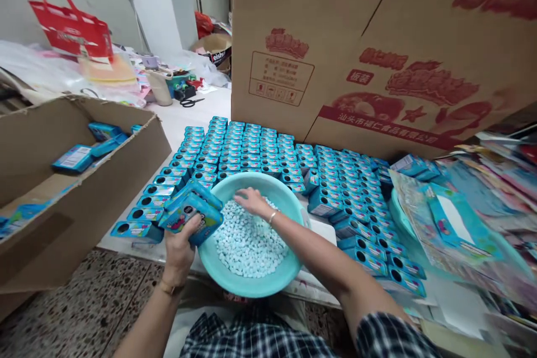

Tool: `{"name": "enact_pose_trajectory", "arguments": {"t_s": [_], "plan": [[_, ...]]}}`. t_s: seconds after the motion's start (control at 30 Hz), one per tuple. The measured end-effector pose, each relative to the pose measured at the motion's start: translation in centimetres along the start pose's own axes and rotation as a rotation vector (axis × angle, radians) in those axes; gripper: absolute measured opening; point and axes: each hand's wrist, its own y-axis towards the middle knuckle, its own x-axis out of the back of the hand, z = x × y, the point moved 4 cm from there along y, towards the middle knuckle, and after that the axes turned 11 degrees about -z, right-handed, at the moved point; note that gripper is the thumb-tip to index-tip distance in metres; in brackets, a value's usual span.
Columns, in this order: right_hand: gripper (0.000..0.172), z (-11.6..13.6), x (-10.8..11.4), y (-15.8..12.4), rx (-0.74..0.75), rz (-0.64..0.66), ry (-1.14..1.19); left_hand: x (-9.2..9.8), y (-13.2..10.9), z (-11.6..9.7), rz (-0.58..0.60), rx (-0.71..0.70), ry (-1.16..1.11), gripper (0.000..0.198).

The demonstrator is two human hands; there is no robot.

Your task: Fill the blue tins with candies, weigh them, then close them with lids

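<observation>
Our left hand [180, 249] grips at least 2 blue packs [207, 225] at the basin's [251, 287] left rim. Inside it, our right hand [254, 201] is over pale pellets [249, 251]; any grasp, we cannot tell. Pack rows [247, 148] crowd the basin's far edge; inside, its near half leaves room.

Left of centre, blue packs [188, 208] hid most fingers of the left hand [179, 249]. The left edge cut off the open box [111, 193]; the top and right edges cropped the large carton [327, 17]. At far right, stacked sheets [501, 182] blurred.
</observation>
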Motion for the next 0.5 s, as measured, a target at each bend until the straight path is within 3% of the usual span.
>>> {"name": "enact_pose_trajectory", "arguments": {"t_s": [0.1,0.23,0.3,0.37,0.43,0.5], "plan": [[0.037,1.5,-4.0,-0.1,0.078,0.051,-0.113,-0.6,-0.3,0.3,-0.037,-0.030,-0.016,0.031],[0.029,3.0,-7.6,-5.0,0.403,0.268,-0.266,-1.4,-0.9,-0.2,-0.034,-0.034,0.002,0.041],[0.026,2.2,-6.9,-7.6,0.555,0.419,-0.312,-1.5,-0.9,-0.5,-0.004,-0.020,0.032,0.053],[0.024,0.6,-4.8,-9.1,0.660,0.583,-0.377,-1.6,-0.8,-0.8,0.093,-0.033,0.122,0.066],[0.021,-1.2,-1.9,-9.2,0.620,0.707,-0.381,-2.1,-0.7,-1.4,0.287,-0.133,0.303,0.072],[0.017,-2.5,1.0,-8.1,0.556,0.694,-0.340,-3.5,-1.1,-1.8,0.594,-0.319,0.555,0.071]]}}
